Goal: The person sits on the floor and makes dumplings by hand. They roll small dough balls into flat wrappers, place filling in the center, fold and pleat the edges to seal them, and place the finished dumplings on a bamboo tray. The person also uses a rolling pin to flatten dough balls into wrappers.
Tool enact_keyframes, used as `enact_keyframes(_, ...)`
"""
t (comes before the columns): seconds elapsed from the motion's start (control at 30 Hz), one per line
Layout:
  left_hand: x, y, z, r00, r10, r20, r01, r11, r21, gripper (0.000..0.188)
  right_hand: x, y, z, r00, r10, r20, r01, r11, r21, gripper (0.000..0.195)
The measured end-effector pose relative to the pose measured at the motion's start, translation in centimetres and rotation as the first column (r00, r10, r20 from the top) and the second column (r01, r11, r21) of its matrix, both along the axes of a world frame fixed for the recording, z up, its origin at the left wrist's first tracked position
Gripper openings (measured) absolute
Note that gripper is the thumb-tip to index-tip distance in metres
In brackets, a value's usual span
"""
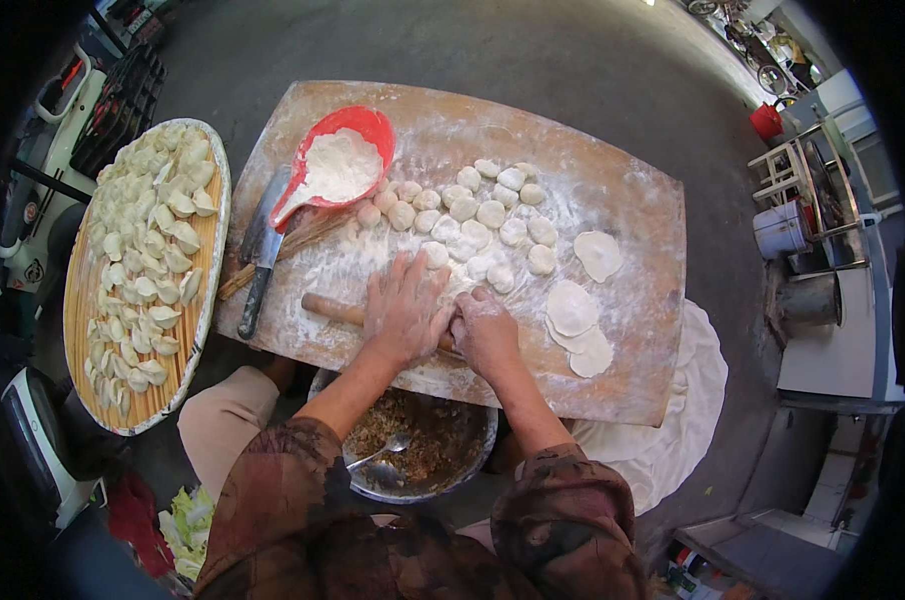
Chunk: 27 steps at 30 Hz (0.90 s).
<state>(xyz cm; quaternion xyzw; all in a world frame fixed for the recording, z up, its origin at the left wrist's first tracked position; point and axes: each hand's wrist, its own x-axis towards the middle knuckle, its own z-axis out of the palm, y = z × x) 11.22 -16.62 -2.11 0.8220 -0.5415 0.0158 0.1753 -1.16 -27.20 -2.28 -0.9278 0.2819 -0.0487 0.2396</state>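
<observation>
My left hand [403,315] lies palm down over a wooden rolling pin [332,308], its fingers stretched out flat towards the dough pieces. The pin's left end sticks out past that hand, and a short bit shows between both hands. Curled beside it is my right hand [487,330], near the pin's right end; what its fingers hold is hidden. Just beyond the fingertips, several small floured dough pieces [491,214] spread over a wooden board [602,161]. To the right, a few flat round dough wrappers [572,308] overlap, with a single wrapper [597,256] above them.
A red scoop of flour [377,127] rests at the board's upper left, beside a cleaver [261,277]. Left of the board stands a tray of dumplings [209,300]. Below the near edge sits a filling bowl [490,450] with a spoon [397,442]. White cloth [692,375] lies right.
</observation>
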Motion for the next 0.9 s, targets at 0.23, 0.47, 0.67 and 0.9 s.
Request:
enact_keyframes(0.23,-2.8,6.2,-0.9,0.991,-0.135,-0.021,0.136,0.989,0.058,0.056,-2.9,0.0,0.3,0.962,-0.271,0.022,0.253,0.921,0.296,0.019)
enact_keyframes(0.47,-1.9,3.2,-1.7,0.996,-0.09,0.019,0.089,0.995,0.047,0.054,-0.3,-0.1,-0.1,0.996,-0.084,0.012,0.085,0.996,-0.008,0.018)
enact_keyframes(0.67,-1.9,3.8,-1.6,0.989,-0.139,0.054,0.136,0.989,0.054,0.062,-2.9,1.1,0.1,0.958,-0.285,0.04,0.278,0.951,0.134,0.026)
enact_keyframes(0.9,-3.4,6.1,-1.0,0.979,-0.197,-0.053,0.197,0.98,0.0,0.055,-4.4,-0.6,-2.0,0.954,-0.276,0.118,0.279,0.96,-0.012,0.024)
